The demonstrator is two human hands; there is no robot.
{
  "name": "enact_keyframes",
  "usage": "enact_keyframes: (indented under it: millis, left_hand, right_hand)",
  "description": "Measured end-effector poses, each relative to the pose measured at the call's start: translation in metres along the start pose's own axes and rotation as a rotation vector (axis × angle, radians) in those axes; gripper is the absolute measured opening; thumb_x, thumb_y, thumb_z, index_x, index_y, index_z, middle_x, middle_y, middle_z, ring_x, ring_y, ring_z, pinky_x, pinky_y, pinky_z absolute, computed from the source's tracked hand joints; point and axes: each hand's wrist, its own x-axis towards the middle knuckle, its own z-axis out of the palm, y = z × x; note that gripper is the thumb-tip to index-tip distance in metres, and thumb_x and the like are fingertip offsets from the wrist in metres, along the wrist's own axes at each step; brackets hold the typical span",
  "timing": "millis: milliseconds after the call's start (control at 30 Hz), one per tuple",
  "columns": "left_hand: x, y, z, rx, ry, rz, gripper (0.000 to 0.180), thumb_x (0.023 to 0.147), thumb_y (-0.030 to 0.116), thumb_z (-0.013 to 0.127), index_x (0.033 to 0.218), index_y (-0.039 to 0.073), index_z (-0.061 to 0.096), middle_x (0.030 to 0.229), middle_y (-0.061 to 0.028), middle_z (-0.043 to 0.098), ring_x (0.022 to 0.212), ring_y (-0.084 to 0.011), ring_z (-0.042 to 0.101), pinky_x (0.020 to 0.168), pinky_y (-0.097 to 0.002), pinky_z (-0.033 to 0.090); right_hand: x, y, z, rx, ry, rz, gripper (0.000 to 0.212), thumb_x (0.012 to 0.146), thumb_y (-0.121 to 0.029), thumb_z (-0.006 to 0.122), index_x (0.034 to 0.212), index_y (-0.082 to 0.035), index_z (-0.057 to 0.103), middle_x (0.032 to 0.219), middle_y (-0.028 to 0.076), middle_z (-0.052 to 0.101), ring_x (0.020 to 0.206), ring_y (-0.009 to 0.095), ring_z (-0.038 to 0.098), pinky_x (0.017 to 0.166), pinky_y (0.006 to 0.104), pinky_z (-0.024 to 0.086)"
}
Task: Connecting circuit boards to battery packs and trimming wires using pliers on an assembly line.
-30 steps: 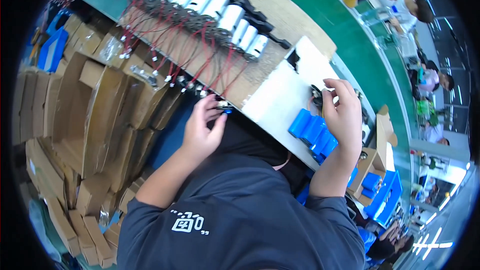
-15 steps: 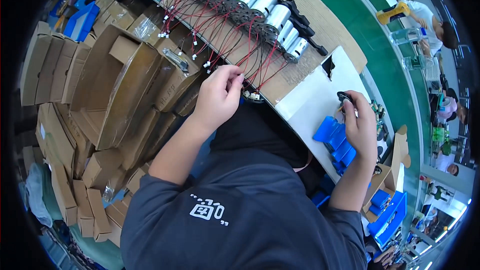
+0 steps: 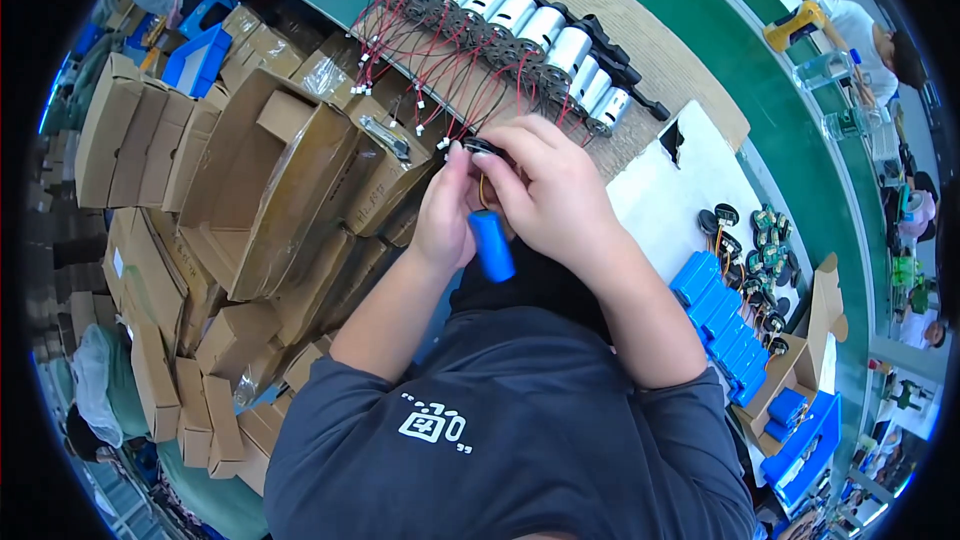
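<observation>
Green worktop (image 3: pixel 800 185); hands (image 3: pixel 553 190) together, right pinching black disc (image 3: pixel 482 146), left's grip unclear; support blue cylinder (image 3: pixel 492 248), spare its wire (image 3: pixel 483 194).

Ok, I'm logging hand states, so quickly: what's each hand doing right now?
Left hand: fingers curled near the black round part; whether it grips anything cannot be told.
Right hand: closed on that part, blue cylinder below.

Assembly workshop — wired silver motors (image 3: pixel 515 12), green workbench (image 3: pixel 715 50), stacked cartons (image 3: pixel 290 205).
</observation>
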Motion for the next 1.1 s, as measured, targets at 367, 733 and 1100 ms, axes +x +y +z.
enact_keyframes:
  millis: [367,733,1100]
  left_hand:
    - [0.007,0.012,-0.03,0.119,-0.047,0.083,0.031,0.105,0.035,0.045,0.106,0.006,0.055,0.095,-0.0106,0.066,0.053,-0.0144,0.061,0.04,-0.0243,0.044]
    - [0.015,0.005,-0.015,0.473,0.08,0.256,0.026,0.103,0.025,0.055,0.11,0.0,0.058,0.091,-0.0076,0.067,0.058,-0.0106,0.061,0.048,-0.0222,0.047]
    - [0.02,0.001,-0.005,0.559,0.136,0.346,0.027,0.103,0.023,0.055,0.109,-0.002,0.064,0.089,-0.0031,0.066,0.063,-0.0064,0.058,0.055,-0.0205,0.046]
  right_hand:
    - [0.008,0.031,-0.015,0.208,-0.271,0.082,0.016,0.086,-0.005,0.068,0.102,0.0,0.069,0.09,0.011,0.065,0.078,0.024,0.066,0.067,0.0324,0.052]
    - [-0.006,0.044,-0.007,0.218,-0.077,0.045,0.01,0.085,-0.003,0.068,0.095,0.0,0.068,0.083,0.01,0.063,0.073,0.023,0.064,0.062,0.0309,0.05]
    - [-0.009,0.045,0.0,0.007,0.055,-0.018,0.008,0.087,-0.003,0.065,0.094,0.0,0.064,0.08,0.01,0.06,0.066,0.022,0.06,0.059,0.0318,0.048]
